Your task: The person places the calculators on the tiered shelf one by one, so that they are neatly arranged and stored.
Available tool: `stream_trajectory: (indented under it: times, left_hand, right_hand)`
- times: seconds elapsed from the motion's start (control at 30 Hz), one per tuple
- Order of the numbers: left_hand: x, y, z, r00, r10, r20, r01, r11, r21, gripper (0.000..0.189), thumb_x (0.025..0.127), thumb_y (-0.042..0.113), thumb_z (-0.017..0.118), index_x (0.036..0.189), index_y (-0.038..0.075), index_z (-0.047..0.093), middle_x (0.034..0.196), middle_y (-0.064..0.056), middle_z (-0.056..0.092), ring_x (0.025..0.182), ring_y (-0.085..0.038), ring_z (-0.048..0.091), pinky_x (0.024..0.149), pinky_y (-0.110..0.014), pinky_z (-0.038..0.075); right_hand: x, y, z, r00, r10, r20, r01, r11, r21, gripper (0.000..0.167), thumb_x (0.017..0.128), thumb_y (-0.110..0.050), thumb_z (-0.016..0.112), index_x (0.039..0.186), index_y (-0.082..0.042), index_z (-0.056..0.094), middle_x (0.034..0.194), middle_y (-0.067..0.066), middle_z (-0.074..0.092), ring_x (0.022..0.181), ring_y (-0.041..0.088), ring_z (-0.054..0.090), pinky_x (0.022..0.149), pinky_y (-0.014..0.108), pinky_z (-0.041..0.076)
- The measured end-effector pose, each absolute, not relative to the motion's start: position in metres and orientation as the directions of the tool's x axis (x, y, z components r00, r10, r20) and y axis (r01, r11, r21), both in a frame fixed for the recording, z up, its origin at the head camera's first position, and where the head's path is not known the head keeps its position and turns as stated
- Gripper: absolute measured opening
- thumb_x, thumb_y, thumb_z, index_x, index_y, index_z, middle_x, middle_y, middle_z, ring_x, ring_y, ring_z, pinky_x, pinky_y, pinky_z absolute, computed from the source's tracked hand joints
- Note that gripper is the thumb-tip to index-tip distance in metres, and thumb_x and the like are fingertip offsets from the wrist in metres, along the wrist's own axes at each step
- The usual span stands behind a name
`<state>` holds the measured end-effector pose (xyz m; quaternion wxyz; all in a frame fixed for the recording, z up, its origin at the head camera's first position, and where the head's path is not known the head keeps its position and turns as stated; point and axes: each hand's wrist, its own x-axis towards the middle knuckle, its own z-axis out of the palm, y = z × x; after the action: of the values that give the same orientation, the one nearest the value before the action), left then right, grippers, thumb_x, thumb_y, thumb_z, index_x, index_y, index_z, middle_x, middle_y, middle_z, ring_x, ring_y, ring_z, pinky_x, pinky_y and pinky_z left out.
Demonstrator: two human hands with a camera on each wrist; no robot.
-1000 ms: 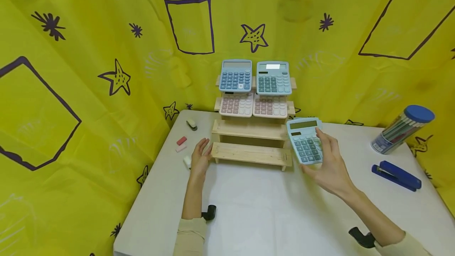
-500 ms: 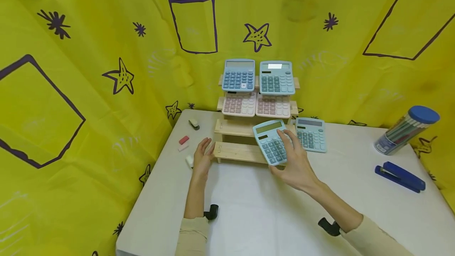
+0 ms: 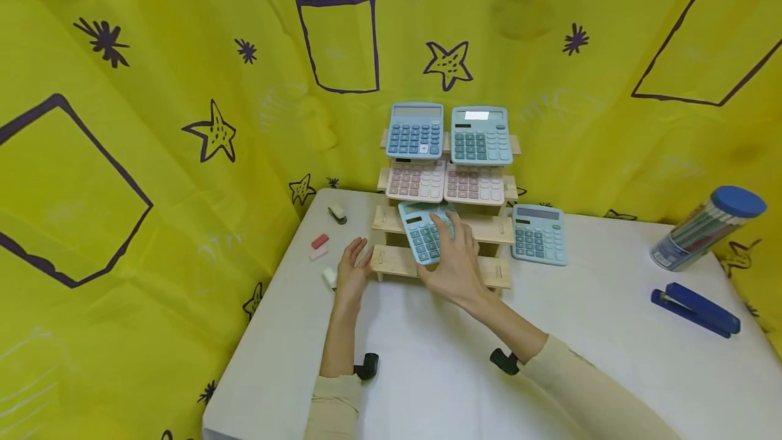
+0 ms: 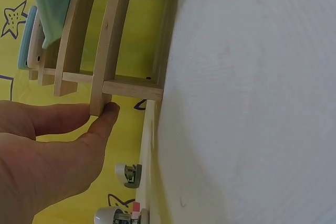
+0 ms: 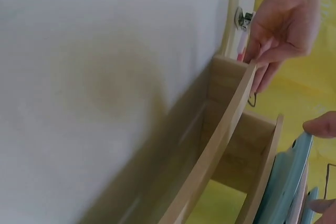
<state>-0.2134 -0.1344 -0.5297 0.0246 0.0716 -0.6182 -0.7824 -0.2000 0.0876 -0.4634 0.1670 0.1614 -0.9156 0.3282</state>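
Note:
My right hand (image 3: 457, 269) grips a light-blue calculator (image 3: 420, 235) by its sides, over the left part of the tiered wooden rack (image 3: 400, 263) at its third board down. The calculator leans back, its left half overlapping that board. My left hand (image 3: 351, 276) pinches the left end of the rack's lowest board between thumb and fingers, as the left wrist view shows on the board's end (image 4: 100, 90). Higher up sit a blue calculator (image 3: 415, 131) and a mint one (image 3: 481, 136), with two pink-and-white calculators (image 3: 415, 180) below them. The right hand's palm is hidden.
Another light-blue calculator (image 3: 539, 236) lies right of the rack. Farther right are a blue-lidded pencil tub (image 3: 705, 229) and a blue stapler (image 3: 696, 309). Small staplers (image 3: 337, 213) and erasers (image 3: 320, 242) lie at the left. A yellow curtain (image 3: 342, 141) hangs behind.
My right hand has carried the light-blue calculator leftward from the rack's right side to its left part, exposing the calculator lying at the right. My left hand stays at the rack's end.

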Motion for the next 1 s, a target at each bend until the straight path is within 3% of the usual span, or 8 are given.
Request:
stream_trajectory:
  times: [0.33, 0.57, 0.77, 1.0]
  left_hand:
    - [-0.214, -0.131, -0.531, -0.985, -0.149, -0.086, -0.056, -0.198, 0.979, 0.076, 0.087, -0.027, 0.041, 0.159, -0.003, 0.032, 0.163, -0.021, 0.038, 0.146, -0.039, 0.045, 0.067, -0.019, 0.042]
    - [-0.214, -0.132, -0.530, -0.985, -0.146, -0.090, -0.061, -0.196, 0.979, 0.075, 0.088, -0.026, 0.041, 0.159, -0.003, 0.032, 0.164, -0.022, 0.037, 0.146, -0.040, 0.044, 0.063, -0.018, 0.037]
    - [-0.214, -0.133, -0.528, -0.987, -0.138, -0.087, -0.058, -0.202, 0.978, 0.076, 0.088, -0.026, 0.041, 0.160, -0.002, 0.031, 0.164, -0.021, 0.036, 0.147, -0.040, 0.043, 0.063, -0.019, 0.037]
    - [-0.213, -0.133, -0.528, -0.990, -0.123, -0.071, -0.043, -0.217, 0.975, 0.075, 0.089, -0.026, 0.040, 0.159, -0.005, 0.028, 0.164, -0.024, 0.034, 0.147, -0.042, 0.042, 0.078, -0.018, 0.047]
  right_hand:
    - [-0.216, 0.036, -0.471, -0.916, -0.017, 0.400, -0.263, 0.779, -0.569, 0.093, 0.075, -0.023, 0.090, 0.153, -0.005, 0.042, 0.161, 0.034, 0.026, 0.141, 0.069, 0.024, 0.112, 0.075, 0.022]
    - [-0.220, 0.023, -0.471, -0.913, 0.026, 0.408, -0.248, 0.759, -0.602, 0.093, 0.079, -0.032, 0.092, 0.153, -0.004, 0.043, 0.161, 0.032, 0.027, 0.143, 0.065, 0.028, 0.114, 0.072, 0.025]
    - [-0.215, 0.040, -0.472, -0.924, -0.004, 0.382, -0.268, 0.719, -0.642, 0.096, 0.079, -0.034, 0.093, 0.155, -0.006, 0.041, 0.165, 0.027, 0.026, 0.150, 0.054, 0.025, 0.121, 0.067, 0.019]
    - [-0.200, 0.094, -0.475, -0.840, -0.006, 0.543, -0.411, 0.661, -0.628, 0.078, 0.077, -0.018, 0.094, 0.141, 0.003, 0.055, 0.153, 0.023, 0.046, 0.139, 0.046, 0.046, 0.112, 0.060, 0.040]
